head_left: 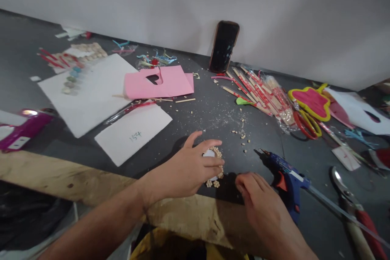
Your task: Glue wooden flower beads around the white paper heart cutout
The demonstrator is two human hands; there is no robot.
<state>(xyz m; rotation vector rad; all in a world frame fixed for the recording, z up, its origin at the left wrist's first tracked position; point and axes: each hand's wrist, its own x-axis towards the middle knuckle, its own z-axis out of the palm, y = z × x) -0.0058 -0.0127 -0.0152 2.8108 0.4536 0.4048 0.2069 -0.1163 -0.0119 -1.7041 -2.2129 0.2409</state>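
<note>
A person's left hand stretched palm down with its fingers apart, at least 2 of them reaching across a small round piece; whether they pressed on it could not be told. The right hand rested just to the right, its fingers curled together; whether anything was pinched inside was hidden.

The left hand seemed to be steadying or adjusting the piece. Doing that well probably called for light fingertip pressure from the outer rim, with the piece kept flat so that no bead-like bit was nudged out of line. The fingers would best have kept clear of the nozzle of the blue glue gun beside the right hand, in case it was hot.

The piece lay on the dark table, near its front edge and between the 2 hands. It had a white centre bordered by pale tan, knobbly bits, with 2 flower-like clusters at the near side; the fingers hid part of it.

Farther out, similar loose crumbs were scattered beyond the right hand. Pruning shears lay at the far right, folded pink paper to the left, and a dark phone leaned on the wall behind.
</note>
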